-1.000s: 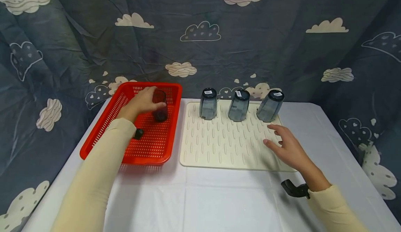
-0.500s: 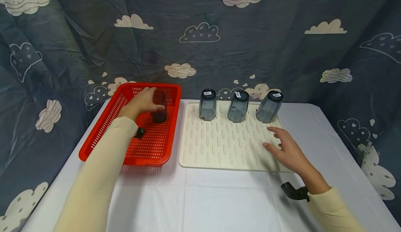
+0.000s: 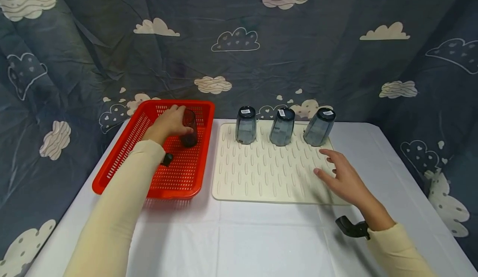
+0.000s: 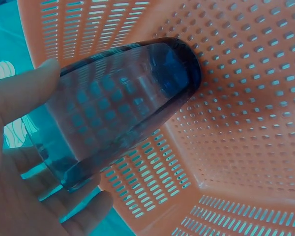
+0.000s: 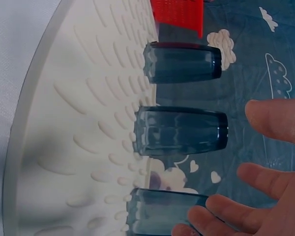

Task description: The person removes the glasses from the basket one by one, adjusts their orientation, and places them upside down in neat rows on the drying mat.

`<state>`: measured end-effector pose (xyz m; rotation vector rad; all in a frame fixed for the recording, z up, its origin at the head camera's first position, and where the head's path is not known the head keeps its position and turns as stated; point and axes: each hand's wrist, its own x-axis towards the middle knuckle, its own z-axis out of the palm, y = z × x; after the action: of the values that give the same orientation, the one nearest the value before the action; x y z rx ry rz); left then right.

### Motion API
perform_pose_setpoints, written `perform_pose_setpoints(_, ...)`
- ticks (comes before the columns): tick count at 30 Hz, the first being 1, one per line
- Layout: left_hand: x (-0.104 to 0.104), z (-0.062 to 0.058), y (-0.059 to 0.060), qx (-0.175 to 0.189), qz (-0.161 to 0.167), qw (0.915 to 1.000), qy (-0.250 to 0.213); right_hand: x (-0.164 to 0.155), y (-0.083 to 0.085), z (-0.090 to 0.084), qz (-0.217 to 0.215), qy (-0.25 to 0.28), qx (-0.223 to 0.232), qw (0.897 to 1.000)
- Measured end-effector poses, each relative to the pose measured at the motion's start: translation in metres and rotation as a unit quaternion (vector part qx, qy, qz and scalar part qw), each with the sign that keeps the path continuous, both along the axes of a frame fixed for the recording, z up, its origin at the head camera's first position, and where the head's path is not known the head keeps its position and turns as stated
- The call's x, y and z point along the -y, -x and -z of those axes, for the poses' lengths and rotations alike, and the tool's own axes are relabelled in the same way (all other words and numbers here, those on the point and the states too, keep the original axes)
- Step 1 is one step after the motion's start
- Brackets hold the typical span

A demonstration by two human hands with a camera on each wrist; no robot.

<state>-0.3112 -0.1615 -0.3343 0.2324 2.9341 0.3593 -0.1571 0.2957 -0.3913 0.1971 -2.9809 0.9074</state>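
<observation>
Little has moved: the dark cup point(image 3: 189, 128) is still gripped by the left hand point(image 3: 169, 123) inside the red basket point(image 3: 123, 165); the right hand point(image 3: 345, 179) stays spread over the drying mat point(image 3: 261, 177).

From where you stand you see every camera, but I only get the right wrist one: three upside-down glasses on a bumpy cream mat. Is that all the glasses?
Observer: No, a fourth glass stands in a red basket beside the drying mat.
Operator: Is anyone touching that one?
Observer: Yes, the left hand grips it, fingers curled round its side.
Operator: I see fingers near my glasses. Is that hand holding one?
Observer: No. The right hand is spread open over the mat's near right corner, apart from the three glasses.
</observation>
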Motion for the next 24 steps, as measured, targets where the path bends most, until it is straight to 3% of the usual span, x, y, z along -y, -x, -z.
perform_pose_setpoints(13, -0.005, -0.001, -0.001, -0.015, -0.002, 0.9997, 0.019, -0.004, -0.001, -0.001, -0.002, 0.003, 0.006, 1.0)
perform_pose_setpoints(20, 0.001, -0.002, -0.003, -0.027, -0.004, 0.9985, 0.047, -0.008, -0.001, -0.004, -0.011, 0.009, 0.001, 1.0)
perform_pose_setpoints(24, 0.005, -0.006, -0.007, -0.032, -0.006, 0.9987, 0.039, -0.01, -0.001, -0.004, -0.017, 0.011, -0.009, 1.0)
